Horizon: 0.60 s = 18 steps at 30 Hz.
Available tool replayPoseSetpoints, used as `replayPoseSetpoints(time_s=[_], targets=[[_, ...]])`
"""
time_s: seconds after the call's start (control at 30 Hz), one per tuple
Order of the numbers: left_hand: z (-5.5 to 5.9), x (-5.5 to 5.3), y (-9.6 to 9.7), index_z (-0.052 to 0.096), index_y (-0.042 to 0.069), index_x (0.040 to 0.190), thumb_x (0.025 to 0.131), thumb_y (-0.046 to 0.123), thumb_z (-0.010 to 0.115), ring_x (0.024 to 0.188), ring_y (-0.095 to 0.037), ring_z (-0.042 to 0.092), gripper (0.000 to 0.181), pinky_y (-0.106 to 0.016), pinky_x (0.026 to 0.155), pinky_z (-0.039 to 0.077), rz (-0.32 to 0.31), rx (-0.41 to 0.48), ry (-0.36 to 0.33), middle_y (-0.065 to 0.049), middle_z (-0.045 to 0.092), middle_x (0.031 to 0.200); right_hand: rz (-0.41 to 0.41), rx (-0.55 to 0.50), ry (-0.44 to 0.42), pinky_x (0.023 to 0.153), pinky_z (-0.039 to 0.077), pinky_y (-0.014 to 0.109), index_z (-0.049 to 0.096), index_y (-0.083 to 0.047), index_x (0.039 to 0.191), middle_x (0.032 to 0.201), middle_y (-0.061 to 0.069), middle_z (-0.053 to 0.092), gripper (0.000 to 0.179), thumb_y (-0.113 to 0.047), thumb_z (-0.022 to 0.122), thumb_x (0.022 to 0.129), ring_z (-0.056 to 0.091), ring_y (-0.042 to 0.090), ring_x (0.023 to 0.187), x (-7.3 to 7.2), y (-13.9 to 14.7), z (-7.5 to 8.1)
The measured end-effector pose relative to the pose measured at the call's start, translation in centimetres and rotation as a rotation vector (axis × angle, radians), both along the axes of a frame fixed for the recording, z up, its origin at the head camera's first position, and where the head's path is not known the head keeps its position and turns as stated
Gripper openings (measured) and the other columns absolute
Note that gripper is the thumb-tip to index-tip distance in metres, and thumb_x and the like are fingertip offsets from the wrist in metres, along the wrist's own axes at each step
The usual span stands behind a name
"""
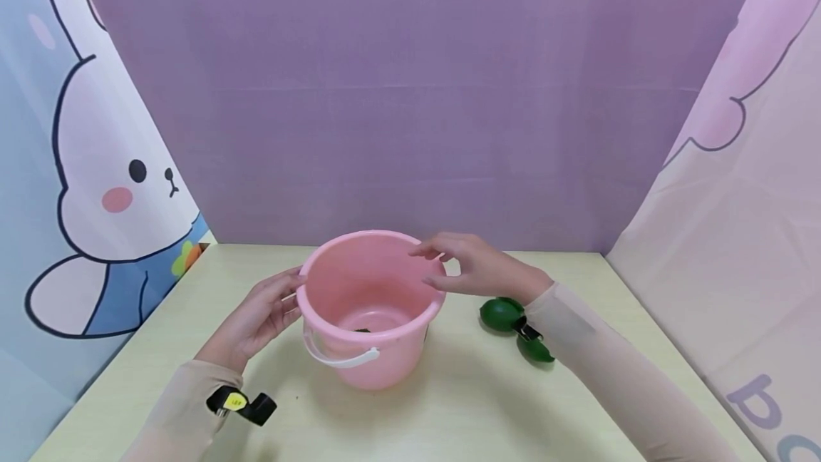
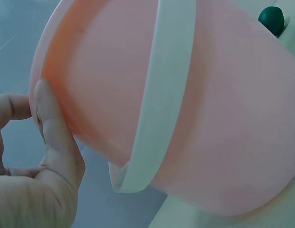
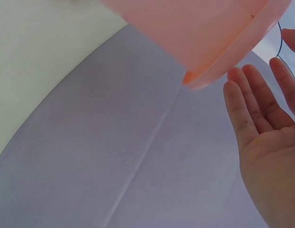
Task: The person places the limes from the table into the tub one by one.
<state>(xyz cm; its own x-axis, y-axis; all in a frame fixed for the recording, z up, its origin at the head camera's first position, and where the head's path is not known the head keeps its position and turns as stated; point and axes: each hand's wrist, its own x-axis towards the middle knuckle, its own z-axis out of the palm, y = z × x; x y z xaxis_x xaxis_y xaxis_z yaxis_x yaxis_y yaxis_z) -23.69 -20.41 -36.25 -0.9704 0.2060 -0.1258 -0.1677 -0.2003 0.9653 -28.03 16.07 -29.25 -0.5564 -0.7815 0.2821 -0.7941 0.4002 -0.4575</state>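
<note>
A pink plastic bucket (image 1: 375,362) stands on the table with its mouth upward, and its white handle (image 1: 343,361) hangs down at the front. My left hand (image 1: 259,316) holds the left side of the rim. In the left wrist view, its thumb (image 2: 52,118) lies against the outer wall under the lip, with a finger at the rim's other side. Over the right part of the rim, my right hand (image 1: 477,266) has loosely bent fingers, thumb apart, with nothing between them. Inside the bucket, only a sliver of something dark green (image 1: 362,330) shows above the near rim.
Two dark green, lemon-shaped fruits lie right of the bucket: a rounder one (image 1: 500,315) and another (image 1: 534,349), partly behind the right wrist strap. A purple panel (image 1: 410,105) closes off the table's back. Printed cloths hang at both sides, a rabbit (image 1: 109,184) on the left.
</note>
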Motion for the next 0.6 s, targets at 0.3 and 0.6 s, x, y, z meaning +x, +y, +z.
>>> replayPoseSetpoints(time_s=[0.3, 0.6], targets=[[0.1, 0.0, 0.0, 0.037, 0.003, 0.151, 0.102, 0.028, 0.06, 0.095, -0.009, 0.062, 0.059, -0.019, 0.082, 0.057, -0.005, 0.006, -0.002, -0.005, 0.056, 0.124, -0.005, -0.015, 0.031, 0.088, 0.055, 0.036, 0.062, -0.019, 0.132, 0.126, 0.001, 0.064, 0.04, -0.024, 0.072, 0.094, 0.061, 0.018, 0.113, 0.4, 1.3, -0.4], [0.0, 0.0, 0.1, 0.038, 0.003, 0.15, 0.102, 0.028, 0.06, 0.094, -0.009, 0.062, 0.058, -0.019, 0.081, 0.057, -0.001, 0.005, 0.001, -0.004, 0.057, 0.123, -0.039, -0.021, 0.075, 0.094, 0.053, 0.039, 0.063, -0.017, 0.132, 0.127, -0.004, 0.064, 0.041, -0.022, 0.074, 0.092, 0.058, 0.01, 0.112, 1.2, 2.9, -1.0]])
